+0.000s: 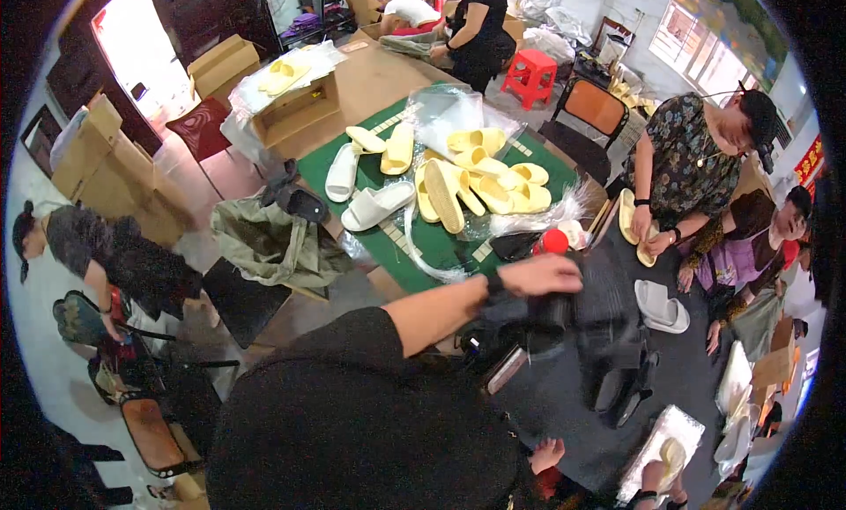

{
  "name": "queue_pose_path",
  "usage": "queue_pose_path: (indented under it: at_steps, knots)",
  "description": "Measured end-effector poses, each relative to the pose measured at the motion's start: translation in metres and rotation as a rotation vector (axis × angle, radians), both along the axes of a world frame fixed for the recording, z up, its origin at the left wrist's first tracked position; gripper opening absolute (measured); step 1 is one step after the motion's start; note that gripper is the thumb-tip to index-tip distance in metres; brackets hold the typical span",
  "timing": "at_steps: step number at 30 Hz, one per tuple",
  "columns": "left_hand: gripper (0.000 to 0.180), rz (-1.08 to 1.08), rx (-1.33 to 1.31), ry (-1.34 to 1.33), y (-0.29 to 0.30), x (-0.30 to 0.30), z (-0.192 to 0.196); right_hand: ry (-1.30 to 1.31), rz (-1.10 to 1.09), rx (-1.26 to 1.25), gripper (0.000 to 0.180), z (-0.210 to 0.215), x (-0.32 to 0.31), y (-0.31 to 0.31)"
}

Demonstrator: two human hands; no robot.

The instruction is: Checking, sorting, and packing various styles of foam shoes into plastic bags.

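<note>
My left hand (539, 275), with a dark band at the wrist, reaches across to the right above the dark table. Its fingers look stretched out and loose, with no grip visible. Just beside the fingertips are black slippers (608, 303), smeared by motion; I cannot tell whether the hand touches them. Another pair of black slippers (624, 394) lies below these on the dark table (564, 404). A jar with a red lid (552, 241) stands just beyond my hand. My right hand cannot be made out; a small hand by my side at the bottom has an unclear owner.
Yellow slippers (480, 179) and white slippers (377, 205) cover the green mat (322, 162). A grey slipper pair (661, 306) lies at the right. A person in a patterned shirt (696, 148) handles yellow slippers. Another hand holds a yellow slipper (671, 457) over white packages.
</note>
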State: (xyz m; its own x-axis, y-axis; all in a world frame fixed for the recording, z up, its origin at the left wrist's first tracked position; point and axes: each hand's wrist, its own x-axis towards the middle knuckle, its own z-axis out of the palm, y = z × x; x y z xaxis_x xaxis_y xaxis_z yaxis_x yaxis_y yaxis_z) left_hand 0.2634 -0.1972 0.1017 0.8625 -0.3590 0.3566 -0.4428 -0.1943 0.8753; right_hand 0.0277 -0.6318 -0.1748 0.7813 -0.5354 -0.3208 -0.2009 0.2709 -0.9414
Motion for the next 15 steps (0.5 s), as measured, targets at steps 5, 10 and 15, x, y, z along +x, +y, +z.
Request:
queue_pose_path:
  at_steps: [5,10,15]
  knots:
    - [0.030,0.489,-0.222,0.310,0.114,-0.040,-0.038,0.076,0.144,-0.156,0.030,0.012,0.016,0.033]
    - [0.039,1.005,0.145,0.361,0.205,-0.114,-0.109,0.094,0.213,-0.185,0.017,-0.011,0.032,0.037]
    - [0.033,1.118,0.144,0.394,0.287,-0.145,-0.195,0.161,0.204,-0.269,0.012,0.006,0.039,0.044]
